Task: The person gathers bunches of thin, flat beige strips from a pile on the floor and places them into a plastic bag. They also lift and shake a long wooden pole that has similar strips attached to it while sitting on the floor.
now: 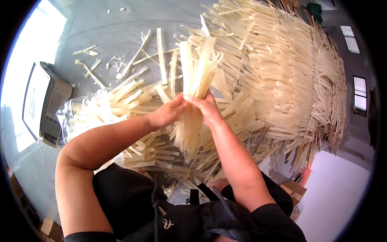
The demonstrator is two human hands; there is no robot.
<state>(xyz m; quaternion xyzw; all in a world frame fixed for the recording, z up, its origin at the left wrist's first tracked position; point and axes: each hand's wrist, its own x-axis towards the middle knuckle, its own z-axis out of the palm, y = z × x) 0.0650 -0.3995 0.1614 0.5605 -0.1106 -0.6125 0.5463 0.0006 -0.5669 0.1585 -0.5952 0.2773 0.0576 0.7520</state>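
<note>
In front of me, a bundle of pale yellow flat dried strips (197, 76) stands roughly upright, its ends fanning out at top and bottom. My right hand (209, 109) is wrapped round the bundle's middle, with the thumb across its front. From the left, my left hand (169, 112) grips the bundle's edge, its fingertips meeting the right thumb. Below and to the left, a clear plastic bag (64, 115) lies with many loose strips (133, 97) in and around it.
A large heap of the same strips (278, 72) fills the right side, with brown sticks (338, 117) along its far edge. On the left stands a grey weighing scale (56, 99) with a flat pan. Broken bits (115, 63) lie on the grey surface. A cardboard box (293, 189) sits at lower right.
</note>
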